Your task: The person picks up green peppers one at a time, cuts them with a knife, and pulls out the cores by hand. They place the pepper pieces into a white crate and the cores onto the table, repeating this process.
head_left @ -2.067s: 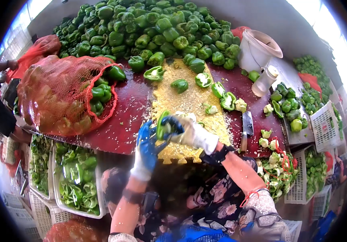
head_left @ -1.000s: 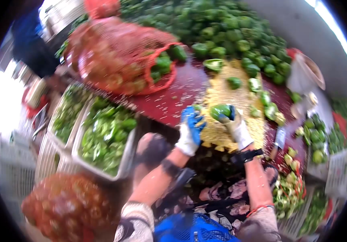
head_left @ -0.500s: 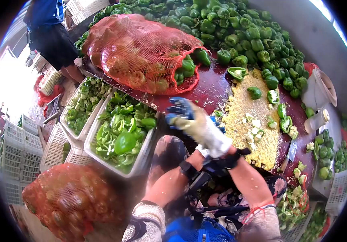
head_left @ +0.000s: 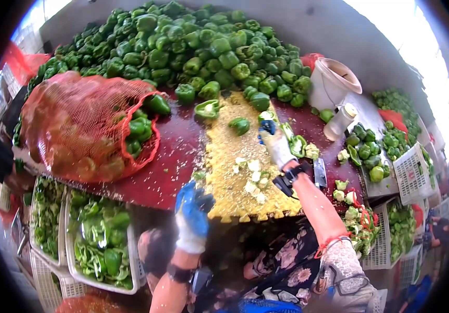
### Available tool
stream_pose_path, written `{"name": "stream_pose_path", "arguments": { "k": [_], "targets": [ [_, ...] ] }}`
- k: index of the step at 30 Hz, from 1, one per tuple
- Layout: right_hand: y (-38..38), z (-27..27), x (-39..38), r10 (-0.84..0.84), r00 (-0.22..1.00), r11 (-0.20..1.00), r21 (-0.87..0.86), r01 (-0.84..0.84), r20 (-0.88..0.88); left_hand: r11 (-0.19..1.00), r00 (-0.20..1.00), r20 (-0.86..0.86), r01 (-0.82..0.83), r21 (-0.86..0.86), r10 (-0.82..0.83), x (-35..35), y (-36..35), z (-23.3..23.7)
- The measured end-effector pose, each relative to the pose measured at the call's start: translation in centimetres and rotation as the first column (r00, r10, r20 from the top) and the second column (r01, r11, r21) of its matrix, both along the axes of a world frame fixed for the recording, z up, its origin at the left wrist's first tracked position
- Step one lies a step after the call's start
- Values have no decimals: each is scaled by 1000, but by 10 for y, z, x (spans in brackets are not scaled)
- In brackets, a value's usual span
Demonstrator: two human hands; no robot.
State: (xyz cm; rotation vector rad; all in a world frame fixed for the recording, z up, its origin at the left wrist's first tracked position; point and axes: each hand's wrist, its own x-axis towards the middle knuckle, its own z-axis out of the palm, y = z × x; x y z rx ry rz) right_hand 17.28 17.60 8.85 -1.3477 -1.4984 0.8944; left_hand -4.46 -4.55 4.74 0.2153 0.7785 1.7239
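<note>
My right hand (head_left: 275, 142), in a white glove with blue fingertips, reaches over the far right part of the yellow mat (head_left: 224, 193). Its fingers curl at a cut green pepper (head_left: 265, 116) with pale insides. More cut pepper (head_left: 297, 146) lies beside that hand, and a knife (head_left: 319, 173) rests to the right of the wrist. A whole green pepper (head_left: 239, 125) sits on the mat to its left. My left hand (head_left: 190, 214), in the same kind of glove, is held open and empty at the table's near edge, its fingers apart. Pale pepper cores (head_left: 256, 177) are scattered between both hands.
A red mesh sack (head_left: 78, 125) of peppers lies on the left of the dark red table (head_left: 175, 146). Behind rises a pepper heap (head_left: 183, 47). A white bucket (head_left: 334, 83) and a jar (head_left: 340, 122) stand right. A crate (head_left: 136, 261) of cut peppers is below left.
My hands, together before, are now apart. The right has reached forward to the cut peppers; the left has dropped to the near table edge. The view has swung right.
</note>
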Motion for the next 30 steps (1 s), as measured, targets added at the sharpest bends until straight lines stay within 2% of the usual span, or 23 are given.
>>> {"name": "stream_pose_path", "arguments": {
  "k": [2,3,4,8,10,12,13,14,15,16,17,18,19,20,22,23,24,25,26,27,28,29,30],
  "targets": [
    [4,36,-31,26,941,983,-179,37,337,1000,1000,2,22,-16,-22,2,2,3],
    [10,37,-41,77,928,988,-154,-22,363,999,999,4,40,-4,-40,2,4,3],
    [24,32,-46,138,829,990,-72,-118,541,999,999,0,42,-5,-42,3,6,4],
    [63,3,-72,313,498,947,-305,-100,809,996,995,-43,91,-25,-92,6,14,10],
    [67,-10,-71,251,365,968,-238,-83,897,993,993,-26,110,-34,-111,7,16,10],
    [64,-17,-58,308,587,950,-279,-142,749,992,994,-18,110,-62,-111,8,18,11],
    [48,-2,-55,320,706,941,-298,-161,632,992,993,-29,116,-50,-117,8,18,10],
    [27,13,-49,319,844,932,-306,-196,431,992,992,-39,122,-36,-123,8,18,10],
    [21,8,-40,331,940,888,-364,-280,84,990,989,-35,141,-31,-142,8,17,11],
    [13,4,-32,291,917,841,-385,-381,-272,990,990,-29,140,-26,-140,8,17,11],
    [-6,11,-32,210,814,803,-379,-460,-542,989,987,-71,144,-33,-146,10,18,9],
    [-29,19,-34,101,639,770,-347,-536,-762,988,982,-113,147,-42,-151,12,18,7],
    [-47,15,-38,23,558,784,-331,-525,-830,986,974,-162,154,-58,-161,15,20,8],
    [-48,-18,-39,139,349,703,-156,-694,-927,991,967,-219,124,-54,-133,20,21,4],
    [-96,-12,-58,96,178,696,-62,-715,-979,999,973,-227,28,-16,-31,25,25,-3],
    [-108,-16,-65,31,282,677,-187,-712,-959,999,982,-189,1,46,7,27,25,8],
    [-120,-20,-72,-30,384,649,-310,-695,-923,976,995,-102,-1,218,24,23,34,-6],
    [-134,-21,-81,90,372,651,-228,-724,-924,969,993,-112,-13,246,42,18,29,-2],
    [-143,-19,-87,310,650,693,-303,-654,-694,962,991,-122,-21,272,56,14,23,2],
    [-150,-16,-84,485,843,768,-348,-538,-234,929,994,-92,-22,369,60,8,22,7],
    [-156,-15,-80,509,809,851,-312,-422,294,958,999,-9,-29,284,32,2,23,10],
    [-165,-16,-79,297,764,924,30,-382,573,971,998,54,-47,235,35,3,22,13],
    [-164,-14,-73,296,765,923,34,-383,572,981,992,117,-61,186,39,6,22,15]
  ]
}}
